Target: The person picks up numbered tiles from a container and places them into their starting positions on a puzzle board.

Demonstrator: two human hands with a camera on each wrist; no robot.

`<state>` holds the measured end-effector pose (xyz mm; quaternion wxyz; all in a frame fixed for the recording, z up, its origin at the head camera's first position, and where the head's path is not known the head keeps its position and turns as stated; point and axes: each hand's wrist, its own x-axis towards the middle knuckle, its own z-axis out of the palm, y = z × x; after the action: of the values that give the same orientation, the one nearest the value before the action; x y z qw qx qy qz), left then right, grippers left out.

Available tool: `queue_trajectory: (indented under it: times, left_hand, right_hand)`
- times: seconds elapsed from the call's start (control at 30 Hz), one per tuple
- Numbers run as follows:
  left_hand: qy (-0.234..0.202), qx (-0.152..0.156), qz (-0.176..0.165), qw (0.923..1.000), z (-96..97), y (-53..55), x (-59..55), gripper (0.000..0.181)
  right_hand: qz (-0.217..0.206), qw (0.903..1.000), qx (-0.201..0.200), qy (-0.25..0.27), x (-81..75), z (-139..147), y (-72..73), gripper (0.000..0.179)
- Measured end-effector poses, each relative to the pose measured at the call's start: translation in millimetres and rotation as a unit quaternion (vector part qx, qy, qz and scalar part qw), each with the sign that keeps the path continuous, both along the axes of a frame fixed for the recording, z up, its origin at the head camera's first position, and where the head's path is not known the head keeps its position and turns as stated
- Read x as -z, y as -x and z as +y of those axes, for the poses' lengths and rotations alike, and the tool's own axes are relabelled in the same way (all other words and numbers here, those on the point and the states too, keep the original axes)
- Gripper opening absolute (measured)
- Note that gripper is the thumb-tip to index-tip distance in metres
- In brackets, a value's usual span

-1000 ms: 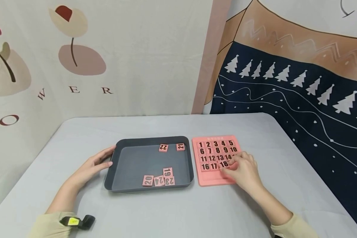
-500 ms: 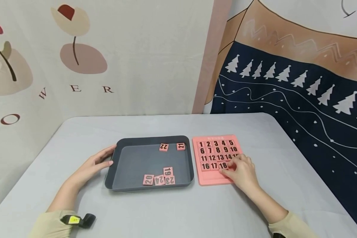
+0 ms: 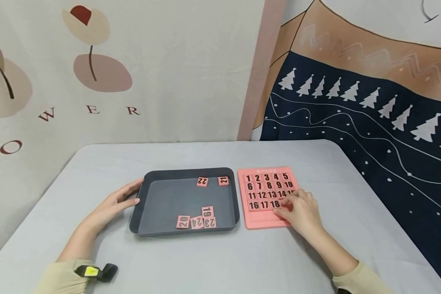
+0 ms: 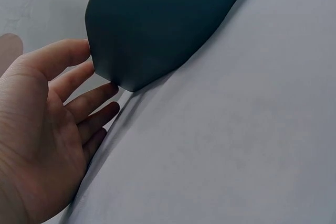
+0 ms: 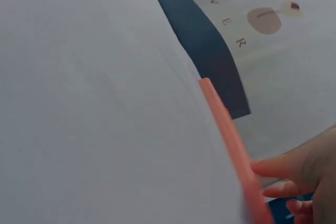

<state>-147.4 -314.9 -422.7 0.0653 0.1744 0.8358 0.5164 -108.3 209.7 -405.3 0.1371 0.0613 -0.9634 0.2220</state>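
We are seeing tile 18 (image 3: 275,203) lying straighter than a second ago beside tile 17 (image 3: 264,205) on the pink board (image 3: 263,221), extending that row. Our right hand (image 3: 301,212) is keeping its fingers narrow there, grip unclear; our left hand (image 3: 114,204) is touching the tray (image 3: 165,202), fingers extended.

Pale khaki fabric sleeves (image 3: 64,278) were worn. The left bore a blocky black device (image 3: 104,275) with a yellow label (image 3: 91,272).

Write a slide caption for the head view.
Left hand touching a gray tray, right hand over a pink number board.
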Motion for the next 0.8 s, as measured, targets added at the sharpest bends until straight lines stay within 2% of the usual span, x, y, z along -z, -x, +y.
queue_trajectory:
  times: [0.17, 0.4, 0.63, 0.8]
  left_hand:
    - [0.010, -0.004, -0.006, 0.9999, 0.4, -0.2, -0.5, 0.060]
    - [0.005, -0.002, 0.003, 1.0000, -0.9, -0.5, 0.3, 0.059]
    - [0.003, -0.002, -0.001, 1.0000, -0.3, -0.4, 0.7, 0.060]
    - [0.004, -0.003, 0.000, 1.0000, -1.1, -0.2, 1.6, 0.060]
  right_hand:
    - [0.008, 0.9998, -0.019, 0.008, -21.2, -4, -3.6, 0.030]
    - [0.028, 0.9948, -0.087, 0.044, -41.4, -25, -1.5, 0.027]
    - [0.040, 0.9858, -0.161, 0.030, -49.3, -57, 7.3, 0.026]
    - [0.015, 0.9807, -0.195, 0.012, -48.8, -83, 16.3, 0.026]
